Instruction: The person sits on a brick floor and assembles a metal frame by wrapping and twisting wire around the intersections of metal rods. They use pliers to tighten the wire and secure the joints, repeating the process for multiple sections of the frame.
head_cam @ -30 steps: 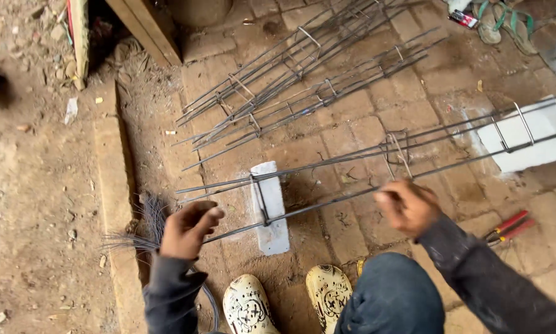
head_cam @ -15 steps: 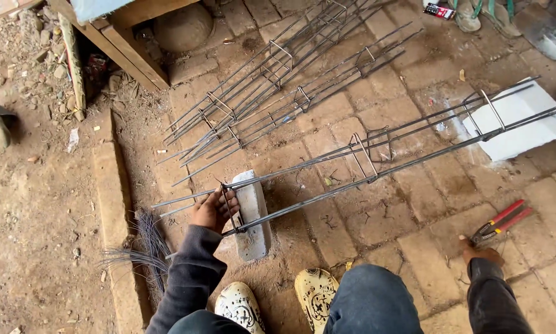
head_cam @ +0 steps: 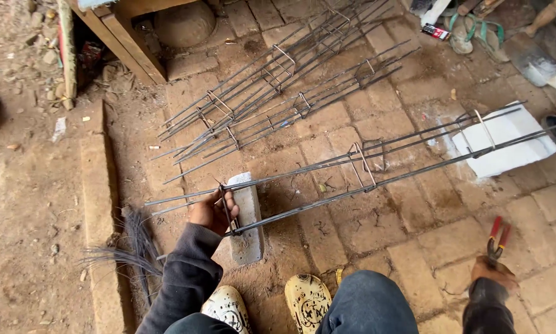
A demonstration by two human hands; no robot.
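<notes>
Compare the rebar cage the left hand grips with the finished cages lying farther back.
The gripped cage rests raised on a grey block and a white slab; the far cages lie flat on the brick paving. The left hand grips the first; nothing touches the others. Both are long bars ringed by square ties.

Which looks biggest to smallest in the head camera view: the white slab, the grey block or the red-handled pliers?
1. White slab, though it lies farthest away.
2. Grey block, clearly smaller in the picture.
3. Red-handled pliers, smallest, partly covered by the right hand.
</notes>
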